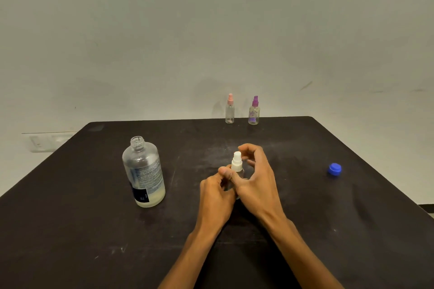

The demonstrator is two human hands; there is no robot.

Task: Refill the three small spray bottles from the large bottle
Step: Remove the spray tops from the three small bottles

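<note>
A small clear spray bottle with a white sprayer top (236,163) stands at the table's middle. My left hand (217,191) grips its body from the left, hiding most of it. My right hand (254,176) curls around the bottle from the right, its thumb at the body and its fingers arched beside the white top. The large clear bottle (143,172) stands uncapped to the left, with a little pale liquid at its bottom. Its blue cap (334,169) lies far right. A pink-topped spray bottle (230,109) and a purple-topped spray bottle (254,111) stand at the far edge.
The black table (94,230) meets a pale wall at its far edge. A wall socket plate (44,142) sits low on the wall at the left. The table's right edge runs diagonally past the blue cap.
</note>
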